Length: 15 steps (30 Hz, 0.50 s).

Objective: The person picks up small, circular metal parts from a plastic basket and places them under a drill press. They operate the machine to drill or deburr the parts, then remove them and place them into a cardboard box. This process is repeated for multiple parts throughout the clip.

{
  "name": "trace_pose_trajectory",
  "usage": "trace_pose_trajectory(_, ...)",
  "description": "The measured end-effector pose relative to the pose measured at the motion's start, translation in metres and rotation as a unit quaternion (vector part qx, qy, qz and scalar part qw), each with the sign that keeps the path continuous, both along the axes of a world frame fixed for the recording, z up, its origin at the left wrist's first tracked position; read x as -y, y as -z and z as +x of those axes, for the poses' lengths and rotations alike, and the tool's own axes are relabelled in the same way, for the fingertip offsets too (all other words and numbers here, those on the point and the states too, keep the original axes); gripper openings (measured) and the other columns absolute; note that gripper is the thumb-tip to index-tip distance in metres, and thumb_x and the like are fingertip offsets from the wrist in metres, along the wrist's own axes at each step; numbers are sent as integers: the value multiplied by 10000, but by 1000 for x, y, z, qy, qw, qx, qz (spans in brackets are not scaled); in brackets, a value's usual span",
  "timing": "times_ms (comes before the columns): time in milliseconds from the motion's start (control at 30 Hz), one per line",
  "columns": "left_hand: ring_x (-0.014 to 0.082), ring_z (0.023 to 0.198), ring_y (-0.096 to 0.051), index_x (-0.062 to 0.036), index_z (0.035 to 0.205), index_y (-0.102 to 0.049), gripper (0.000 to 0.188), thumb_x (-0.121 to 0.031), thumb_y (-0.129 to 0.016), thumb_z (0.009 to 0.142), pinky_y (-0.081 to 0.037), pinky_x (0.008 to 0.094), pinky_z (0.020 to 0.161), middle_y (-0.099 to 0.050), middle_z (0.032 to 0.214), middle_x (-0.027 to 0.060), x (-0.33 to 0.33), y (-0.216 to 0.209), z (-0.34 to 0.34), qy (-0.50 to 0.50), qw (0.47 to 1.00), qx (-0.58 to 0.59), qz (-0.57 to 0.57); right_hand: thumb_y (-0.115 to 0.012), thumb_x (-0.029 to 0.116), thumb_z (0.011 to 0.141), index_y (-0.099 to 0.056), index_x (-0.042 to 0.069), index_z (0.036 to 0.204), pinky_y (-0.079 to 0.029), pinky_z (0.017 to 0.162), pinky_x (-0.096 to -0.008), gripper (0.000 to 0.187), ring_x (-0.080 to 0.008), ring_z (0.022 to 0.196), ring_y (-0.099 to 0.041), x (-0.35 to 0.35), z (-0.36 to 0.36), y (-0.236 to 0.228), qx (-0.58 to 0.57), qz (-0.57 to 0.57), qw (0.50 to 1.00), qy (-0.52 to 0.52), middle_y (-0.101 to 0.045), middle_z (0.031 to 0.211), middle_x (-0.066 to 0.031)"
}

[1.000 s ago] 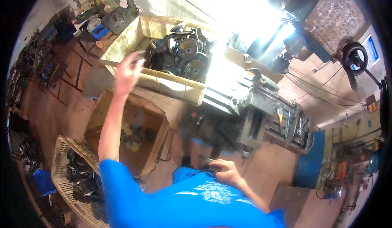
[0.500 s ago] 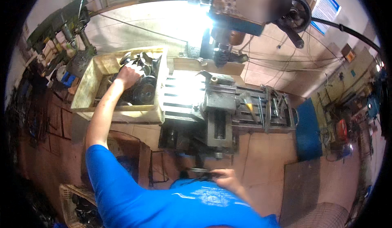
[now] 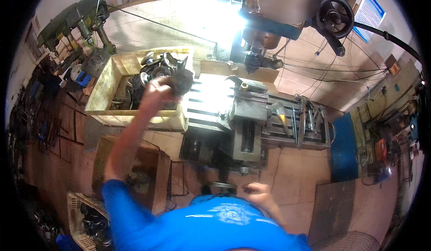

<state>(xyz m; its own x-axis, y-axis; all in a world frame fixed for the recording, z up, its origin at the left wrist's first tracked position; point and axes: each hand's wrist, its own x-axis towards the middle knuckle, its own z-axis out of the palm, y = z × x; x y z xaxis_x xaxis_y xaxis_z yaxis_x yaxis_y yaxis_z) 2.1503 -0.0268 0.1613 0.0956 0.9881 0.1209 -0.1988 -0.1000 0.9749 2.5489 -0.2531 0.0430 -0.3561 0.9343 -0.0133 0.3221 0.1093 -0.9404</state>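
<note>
My left hand (image 3: 160, 91) is closed on a dark round metal part (image 3: 182, 81), held over the right edge of a cream plastic bin (image 3: 101, 90). Several similar dark, round metal parts (image 3: 162, 67) lie heaped inside the bin; the arm and the held piece cover some of them. Low in front of my body, my right hand (image 3: 259, 193) has its fingers curled. It is close to the metal handwheel (image 3: 223, 186) at the front of the milling machine. Whether anything is in those fingers is hidden.
The machine vise (image 3: 249, 107) sits on the slotted table right of the bin, below the spindle (image 3: 254, 59). A brush (image 3: 281, 114) and several wrenches (image 3: 310, 118) lie farther right. A cardboard box (image 3: 159, 179) and a crate of dark parts (image 3: 74, 215) stand lower left.
My left hand has come out of the heap and moved right, lifting a dark round part. My right hand has shifted slightly right, away from the handwheel. The whole view has also shifted a little.
</note>
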Motion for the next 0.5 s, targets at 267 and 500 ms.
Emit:
trace_pose_trajectory(267,222,564,-621,118,1187,-392,436,60,-461,760,-535,297,454,-599,802,182,-19,32,107,-35,996,72,-51,-547,57,600,-616,-48,976,-446,587,-213,396,-103,684,-548,-7,-2,-27,-37,-41,998,-38,-614,833,-99)
trace_pose_trajectory(500,68,515,-489,37,969,-599,291,-57,-583,694,-388,203,431,-581,704,38,-72,48,131,-70,992,-100,-9,-544,62,623,-623,-53,969,-489,700,-254,373,-161,812,-613,10,18,-13,-56,-58,996,35,-645,906,-133)
